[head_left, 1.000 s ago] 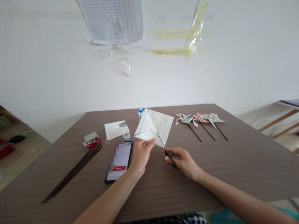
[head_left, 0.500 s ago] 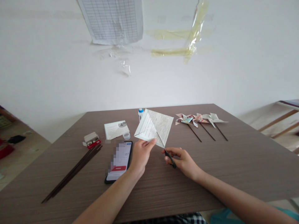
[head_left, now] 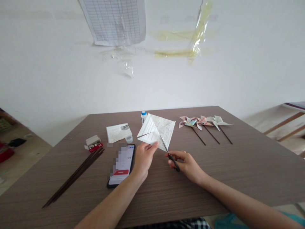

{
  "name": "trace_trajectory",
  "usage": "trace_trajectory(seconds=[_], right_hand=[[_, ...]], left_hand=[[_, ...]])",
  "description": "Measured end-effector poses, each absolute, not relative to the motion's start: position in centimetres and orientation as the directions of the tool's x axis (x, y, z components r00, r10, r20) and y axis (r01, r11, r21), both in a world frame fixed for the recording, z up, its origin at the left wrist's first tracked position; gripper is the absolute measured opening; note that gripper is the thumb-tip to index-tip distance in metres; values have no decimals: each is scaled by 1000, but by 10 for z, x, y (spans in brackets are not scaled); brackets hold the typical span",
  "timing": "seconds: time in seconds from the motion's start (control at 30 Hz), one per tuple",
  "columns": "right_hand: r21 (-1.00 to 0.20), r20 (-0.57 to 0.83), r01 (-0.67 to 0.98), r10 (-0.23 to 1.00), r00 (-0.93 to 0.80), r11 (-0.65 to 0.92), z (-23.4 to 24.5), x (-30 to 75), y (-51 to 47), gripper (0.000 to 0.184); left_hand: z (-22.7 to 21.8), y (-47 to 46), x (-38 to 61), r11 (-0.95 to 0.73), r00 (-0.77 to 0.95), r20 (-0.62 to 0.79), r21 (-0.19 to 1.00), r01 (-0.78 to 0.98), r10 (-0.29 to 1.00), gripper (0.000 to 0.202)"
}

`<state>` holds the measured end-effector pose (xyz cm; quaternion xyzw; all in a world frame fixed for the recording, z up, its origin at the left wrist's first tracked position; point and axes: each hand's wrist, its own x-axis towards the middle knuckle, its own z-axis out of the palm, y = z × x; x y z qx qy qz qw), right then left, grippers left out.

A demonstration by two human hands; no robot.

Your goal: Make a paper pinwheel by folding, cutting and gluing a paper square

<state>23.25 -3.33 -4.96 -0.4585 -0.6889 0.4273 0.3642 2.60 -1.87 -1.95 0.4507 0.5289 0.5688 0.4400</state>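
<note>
Left hand: the person's left hand point(head_left: 144, 160) has thumb and fingers pinched on a pale, printed paper square point(head_left: 157, 130), by its near corner.
Paper: held up over the middle of the brown wood-grain table point(head_left: 190, 197), creased, with a slit running in from its left corner.
Right hand: the right hand point(head_left: 184, 163) has its fingers curled round some black-handled metal scissors point(head_left: 175, 163), blades at the paper's near corner.
Pinwheels: three folded-paper pinwheels on brown sticks point(head_left: 202, 121), lying near the table's far right corner.
Sticks: loose bunch of thin dark-brown sticks point(head_left: 76, 173), slanting along the left edge.
Phone: black-cased, screen lit point(head_left: 122, 167), just left of the left hand.
</note>
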Motion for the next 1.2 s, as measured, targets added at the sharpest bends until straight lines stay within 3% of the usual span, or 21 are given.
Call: trace_trajectory(seconds=[0.23, 0.47, 0.8, 1.07, 1.2], right_hand=[[-883, 88, 411, 940, -331, 228, -58, 236, -28, 51], [-843, 120, 470, 944, -308, 261, -58, 241, -28, 41], [-816, 130, 511, 947, -293, 270, -61, 245, -24, 41], [-833, 102, 487, 939, -329, 262, -54, 247, -24, 41], [-770, 106, 575, 944, -312, 277, -54, 251, -21, 38]], left_hand=[[-23, -18, 25, -84, -211, 69, 994, -63, 975, 15], [-25, -17, 23, -101, -216, 87, 993, -59, 972, 16], [-29, -15, 20, -104, -251, 95, 994, -21, 963, 31], [-31, -13, 18, -110, -283, 112, 994, 22, 952, 22], [-35, -10, 13, -93, -266, 119, 990, 108, 957, 22]])
